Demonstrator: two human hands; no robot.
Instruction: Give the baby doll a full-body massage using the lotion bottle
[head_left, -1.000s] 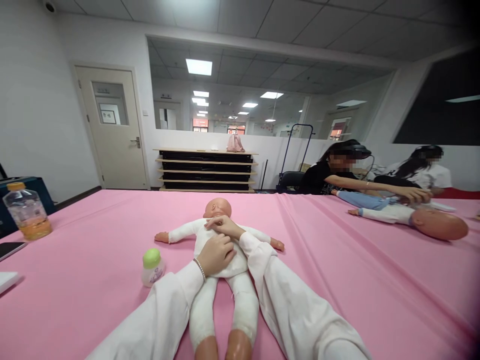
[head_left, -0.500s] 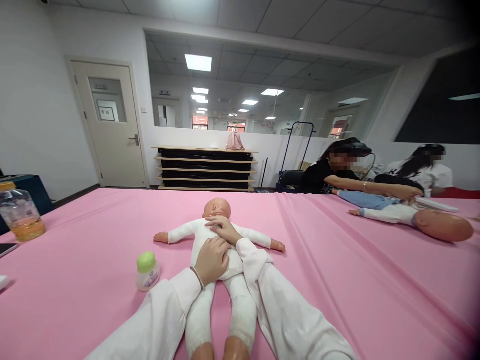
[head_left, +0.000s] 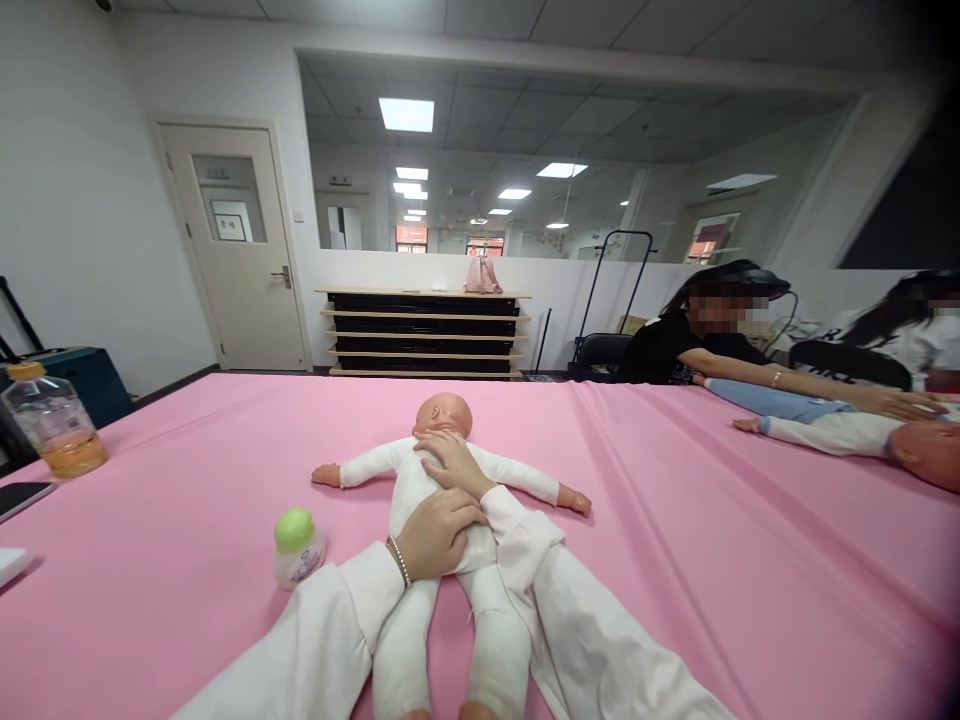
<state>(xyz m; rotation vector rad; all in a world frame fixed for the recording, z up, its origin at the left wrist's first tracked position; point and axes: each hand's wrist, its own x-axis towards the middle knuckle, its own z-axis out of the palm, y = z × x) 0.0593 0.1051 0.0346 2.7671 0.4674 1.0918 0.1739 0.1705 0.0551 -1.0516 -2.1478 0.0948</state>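
Note:
A baby doll (head_left: 409, 500) in a white cloth body lies stretched out on a pink-covered table, arms spread and head farthest from me. Its head is turned left; the feet run out of the bottom of the view. My right hand (head_left: 455, 464) rests flat on the upper torso, just below the head, fingers extended. Lower down, across the torso's lower half, lies my left hand (head_left: 436, 533), its fingers stretched towards the right and its wrist wearing a beaded bracelet. Neither hand grips anything. Beside my left forearm stands a small jar with a green lid (head_left: 293, 530).
At the left edge are a bottle of orange liquid (head_left: 64, 430), a phone (head_left: 22, 498) and a white object (head_left: 11, 566). On the right, a person in black (head_left: 667, 335) reaches over another doll (head_left: 832, 425). A further person in white (head_left: 877, 335) sits behind.
My left hand has slid slightly down the doll's torso and its fingers lie flatter. The camera view has turned a little left. The other person's arm reaches farther right.

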